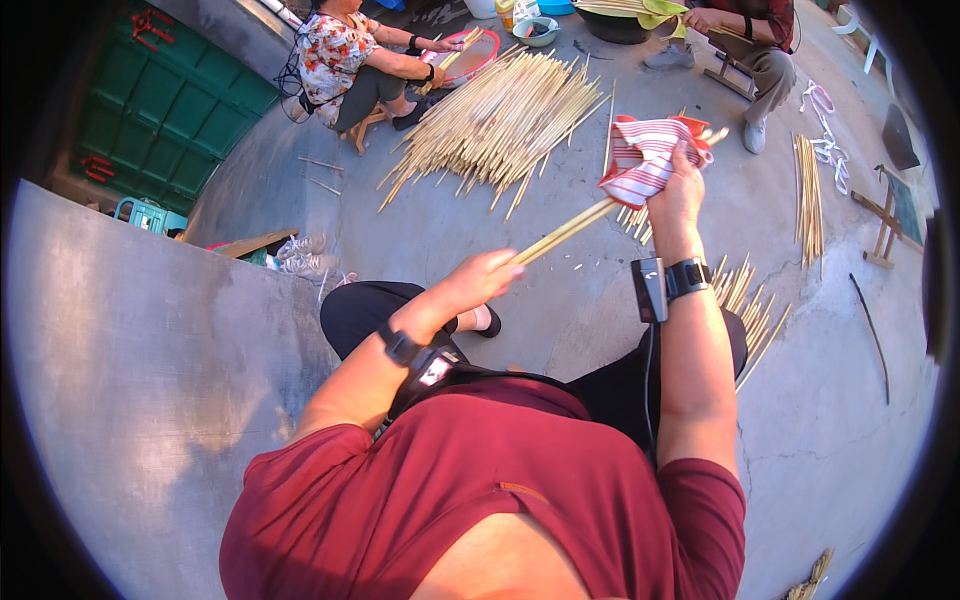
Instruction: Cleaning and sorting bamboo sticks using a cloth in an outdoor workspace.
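Observation:
Out in front of me, my left hand (481, 279) grips the near end of a few pale peeled stalks (564, 231). My right hand (681, 186) is closed on a red-and-white striped cloth (637, 161), which is wrapped around the far part of the same stalks. The stalk tips stick out past the cloth at the upper right. Beyond my hands, a large pile of similar stalks (502, 112) lies on the concrete floor. Another bundle of stalks (742, 300) lies beside my right knee, partly hidden by my arm and leg.
A co-worker (337, 60) sits at the upper left by a red-rimmed basin (480, 56); another person (772, 67) sits at the upper right. A narrow stalk bundle (808, 199), a wooden stand (886, 217) and a dark thin rod (870, 337) lie or stand at the right.

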Available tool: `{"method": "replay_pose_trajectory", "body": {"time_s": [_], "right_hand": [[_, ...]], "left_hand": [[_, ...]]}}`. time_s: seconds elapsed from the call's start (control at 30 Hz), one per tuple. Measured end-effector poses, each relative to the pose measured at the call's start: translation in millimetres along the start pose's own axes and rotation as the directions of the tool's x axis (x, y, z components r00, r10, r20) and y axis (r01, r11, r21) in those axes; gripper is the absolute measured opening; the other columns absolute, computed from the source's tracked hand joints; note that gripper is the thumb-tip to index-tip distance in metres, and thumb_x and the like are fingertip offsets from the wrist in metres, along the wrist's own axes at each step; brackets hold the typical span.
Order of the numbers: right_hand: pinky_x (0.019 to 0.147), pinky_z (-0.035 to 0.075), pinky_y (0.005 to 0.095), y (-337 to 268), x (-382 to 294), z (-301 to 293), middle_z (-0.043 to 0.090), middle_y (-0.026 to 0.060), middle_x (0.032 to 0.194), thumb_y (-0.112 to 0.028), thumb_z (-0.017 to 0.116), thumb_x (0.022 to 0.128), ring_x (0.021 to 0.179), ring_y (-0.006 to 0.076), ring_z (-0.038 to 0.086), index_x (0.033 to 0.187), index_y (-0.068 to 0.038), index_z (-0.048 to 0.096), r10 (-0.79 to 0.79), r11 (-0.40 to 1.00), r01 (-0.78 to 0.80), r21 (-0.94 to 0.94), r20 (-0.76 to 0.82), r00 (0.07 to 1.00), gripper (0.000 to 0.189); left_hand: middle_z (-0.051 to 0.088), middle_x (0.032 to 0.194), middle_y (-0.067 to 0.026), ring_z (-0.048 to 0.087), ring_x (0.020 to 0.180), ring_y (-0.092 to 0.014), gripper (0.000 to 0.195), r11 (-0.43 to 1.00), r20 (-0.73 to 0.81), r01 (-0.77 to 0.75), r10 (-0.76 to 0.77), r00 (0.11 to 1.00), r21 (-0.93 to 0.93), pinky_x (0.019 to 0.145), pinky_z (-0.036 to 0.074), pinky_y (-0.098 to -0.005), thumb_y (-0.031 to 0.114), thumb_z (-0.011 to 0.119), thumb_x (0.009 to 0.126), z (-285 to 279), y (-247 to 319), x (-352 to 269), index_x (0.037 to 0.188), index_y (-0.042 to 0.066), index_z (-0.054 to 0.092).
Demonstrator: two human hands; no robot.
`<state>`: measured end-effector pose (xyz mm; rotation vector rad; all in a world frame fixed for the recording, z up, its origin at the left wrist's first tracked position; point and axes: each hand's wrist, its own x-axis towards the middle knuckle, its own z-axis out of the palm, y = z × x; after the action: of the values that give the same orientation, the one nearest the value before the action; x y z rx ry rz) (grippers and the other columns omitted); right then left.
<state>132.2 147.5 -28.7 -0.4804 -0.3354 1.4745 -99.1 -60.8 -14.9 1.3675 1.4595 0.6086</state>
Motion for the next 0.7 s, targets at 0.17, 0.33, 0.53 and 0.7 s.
{"method": "replay_pose_trajectory", "body": {"time_s": [0.17,0.33,0.53,0.7], "right_hand": [[0.095,0.045,0.0478,-46,24,-11,0.056,0.0125,0.120,-0.028,0.046,0.097,0.110,0.0277,0.056,0.121,-0.002,0.048,-0.124,0.984,0.142,0.105,-0.161,0.979,0.036],[0.107,0.031,0.0548,-50,-17,19,0.042,0.0124,0.140,-0.040,0.040,0.097,0.128,0.0325,0.041,0.136,-0.007,0.036,-0.033,0.962,-0.031,0.272,0.227,0.973,0.052],[0.109,0.028,0.0449,-1,-58,25,0.044,0.0091,0.137,-0.032,0.054,0.092,0.128,0.0261,0.040,0.135,-0.006,0.038,0.340,0.897,-0.442,0.002,0.635,0.694,0.054],[0.089,0.045,0.0329,15,-64,14,0.061,0.0058,0.108,-0.012,0.057,0.091,0.098,0.0167,0.058,0.116,-0.001,0.053,0.419,0.904,-0.322,-0.280,0.434,0.798,0.028]], "left_hand": [[0.047,0.058,0.0012,0.037,0.047,-0.004,0.022,0.998,0.035,0.064,-0.064,0.997,0.008,0.044,0.031,-0.0199,0.023,0.044,0.098,-54,-22,-86,0.093,0.004,0.055],[0.055,0.063,-0.0052,0.040,0.042,-0.005,0.020,0.908,-0.309,-0.086,-0.050,0.950,-0.411,0.041,0.031,-0.0157,0.027,0.043,0.098,-67,-1,-82,0.096,0.009,0.049],[0.057,0.069,-0.0002,0.045,0.053,-0.004,0.009,0.875,-0.479,-0.385,0.213,0.851,-0.294,0.047,0.035,-0.0188,0.018,0.055,0.093,0,60,20,0.093,0.009,0.052],[0.050,0.067,0.0040,0.044,0.058,-0.004,0.012,0.914,-0.496,-0.392,0.295,0.817,-0.102,0.050,0.037,-0.0218,0.015,0.060,0.090,58,39,57,0.088,0.005,0.054]]}}
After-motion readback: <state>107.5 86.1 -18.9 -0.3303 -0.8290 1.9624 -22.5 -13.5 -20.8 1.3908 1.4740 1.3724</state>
